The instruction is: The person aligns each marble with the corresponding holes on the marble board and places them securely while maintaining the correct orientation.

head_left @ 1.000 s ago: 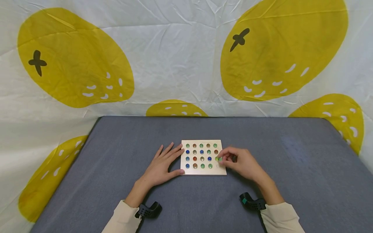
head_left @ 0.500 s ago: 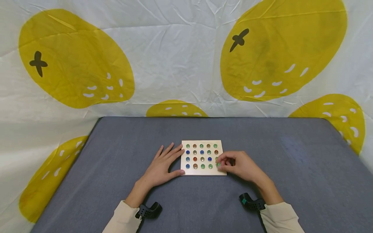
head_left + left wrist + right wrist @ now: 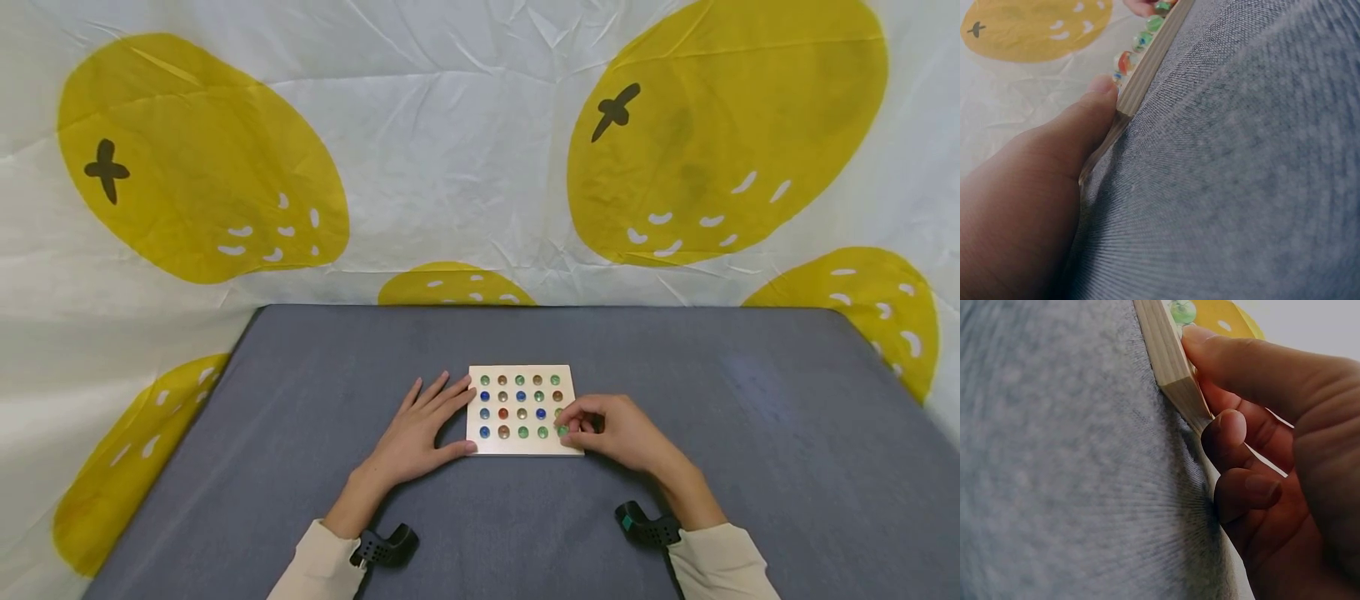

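Note:
A pale wooden board point(image 3: 513, 448) with rows of glass marbles in green, blue, brown and red lies flat on the cloth. My left hand point(image 3: 412, 433) rests along its left edge with the fingers spread, and the thumb point(image 3: 1094, 106) presses on the near left corner. At the near right corner my right hand point(image 3: 626, 433) has thumb and index finger at a green marble point(image 3: 562, 432), which they seem to pinch. In the right wrist view a green marble point(image 3: 1182, 310) shows just beyond the thumb tip, and the other fingers are curled beside the board's edge.
Grey cloth point(image 3: 480, 517) covers the table around the board. Behind and to the left hangs a white curtain point(image 3: 450, 167) printed with yellow fruit shapes. Each wrist wears a black camera mount point(image 3: 386, 546).
My right hand has carried the green marble a short way nearer, from beside the third row to the corner spot of the front row. The left hand has stayed on the board.

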Demonstrator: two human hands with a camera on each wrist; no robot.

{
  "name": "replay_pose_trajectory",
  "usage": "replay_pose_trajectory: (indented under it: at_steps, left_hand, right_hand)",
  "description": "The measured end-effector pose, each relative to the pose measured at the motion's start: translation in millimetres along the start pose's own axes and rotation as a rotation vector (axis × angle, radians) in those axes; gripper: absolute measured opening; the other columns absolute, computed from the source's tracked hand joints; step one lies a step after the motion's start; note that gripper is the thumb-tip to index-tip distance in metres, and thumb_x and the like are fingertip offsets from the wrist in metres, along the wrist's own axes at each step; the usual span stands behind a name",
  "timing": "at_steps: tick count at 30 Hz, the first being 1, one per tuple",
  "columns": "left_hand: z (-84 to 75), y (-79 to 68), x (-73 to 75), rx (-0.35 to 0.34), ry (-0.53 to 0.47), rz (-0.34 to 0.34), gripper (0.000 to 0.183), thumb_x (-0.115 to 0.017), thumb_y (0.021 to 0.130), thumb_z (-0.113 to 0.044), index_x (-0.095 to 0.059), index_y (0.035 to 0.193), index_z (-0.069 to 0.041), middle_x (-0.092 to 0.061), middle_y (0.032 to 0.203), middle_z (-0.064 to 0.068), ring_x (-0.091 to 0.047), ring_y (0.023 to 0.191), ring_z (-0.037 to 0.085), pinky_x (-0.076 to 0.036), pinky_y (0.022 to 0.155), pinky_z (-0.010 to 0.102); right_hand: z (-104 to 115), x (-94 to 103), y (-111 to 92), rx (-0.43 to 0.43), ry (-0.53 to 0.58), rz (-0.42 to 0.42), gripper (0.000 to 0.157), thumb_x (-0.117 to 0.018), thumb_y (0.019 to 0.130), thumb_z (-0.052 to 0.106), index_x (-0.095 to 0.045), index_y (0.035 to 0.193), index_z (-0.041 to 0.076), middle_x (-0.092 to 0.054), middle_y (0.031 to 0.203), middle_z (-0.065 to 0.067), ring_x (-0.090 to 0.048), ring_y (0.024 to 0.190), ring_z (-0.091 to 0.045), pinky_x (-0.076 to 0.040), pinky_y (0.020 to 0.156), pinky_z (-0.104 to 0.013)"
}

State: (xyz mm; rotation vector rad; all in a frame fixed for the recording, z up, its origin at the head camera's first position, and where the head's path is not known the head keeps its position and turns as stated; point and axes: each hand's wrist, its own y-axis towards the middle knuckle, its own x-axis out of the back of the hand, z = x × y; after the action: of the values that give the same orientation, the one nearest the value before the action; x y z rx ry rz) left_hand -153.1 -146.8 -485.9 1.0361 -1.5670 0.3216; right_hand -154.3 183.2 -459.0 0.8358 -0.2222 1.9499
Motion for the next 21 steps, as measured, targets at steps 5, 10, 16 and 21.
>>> replay_pose_trajectory:
  at_steps: [5, 10, 16, 21]
  left_hand:
    - [0.8, 0.4, -2.1, -0.001, 0.008, 0.0, 0.076, -0.052, 0.089, -0.063, -0.038, 0.149, -0.019, -0.029, 0.155, -0.001, -0.019, 0.143, 0.029, -0.008, 0.114, 0.055]
    - [0.7, -3.1, -5.4, 0.006, 0.012, 0.001, 0.075, -0.054, 0.089, -0.061, -0.037, 0.149, -0.019, -0.029, 0.155, -0.001, -0.019, 0.143, 0.029, -0.009, 0.113, 0.055]
    - [-1.2, -6.3, -8.6, 0.004, 0.007, -0.004, 0.076, -0.054, 0.089, -0.062, -0.038, 0.149, -0.019, -0.03, 0.154, -0.001, -0.02, 0.143, 0.029, -0.009, 0.113, 0.056]
    - [-1.3, -5.9, -11.0, -0.003, -0.005, -0.004, 0.076, -0.054, 0.088, -0.062, -0.038, 0.149, -0.019, -0.03, 0.154, 0.0, -0.019, 0.143, 0.03, -0.009, 0.113, 0.056]
  right_hand:
    - [0, 0.4, -1, -0.014, 0.011, 0.002, 0.013, -0.078, 0.082, 0.019, -0.072, 0.093, 0.016, -0.057, 0.072, 0.007, -0.052, 0.063, -0.009, -0.045, 0.056, -0.024]
    - [-2, -2.9, -3, -0.022, 0.035, 0.012, 0.014, -0.078, 0.081, 0.022, -0.072, 0.092, 0.017, -0.057, 0.073, 0.006, -0.052, 0.064, -0.01, -0.044, 0.056, -0.023]
    - [-6, -3.6, -9, -0.018, 0.048, -0.005, 0.014, -0.076, 0.083, 0.027, -0.072, 0.094, 0.019, -0.059, 0.073, 0.006, -0.052, 0.062, -0.01, -0.045, 0.054, -0.024]
    - [-4, 1.6, -13, -0.013, 0.027, -0.119, 0.012, -0.071, 0.088, 0.025, -0.072, 0.098, 0.018, -0.061, 0.076, 0.007, -0.052, 0.061, -0.011, -0.043, 0.052, -0.025]
